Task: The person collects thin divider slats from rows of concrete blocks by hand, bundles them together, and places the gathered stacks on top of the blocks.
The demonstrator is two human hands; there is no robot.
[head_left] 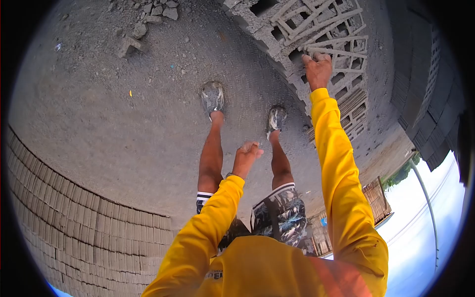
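My right hand (318, 72) reaches out to the upper right, fingers curled at the end of a dusty grey slat (335, 51). It looks closed on that slat, though the fingertips are partly hidden. Several similar slats lie crisscross over a stack of grey hollow concrete blocks (344, 92). Low in front of my body, between my legs, hangs my left hand (247, 156). Its fingers are curled in together with nothing visible in them, apart from the blocks.
Grey gritty ground (123, 128) surrounds my feet. Broken concrete chunks (141, 30) lie at the upper left. Long rows of stacked blocks (89, 218) line the lower left. More stacked blocks (425, 114) stand at the far right, beyond a pole (426, 193).
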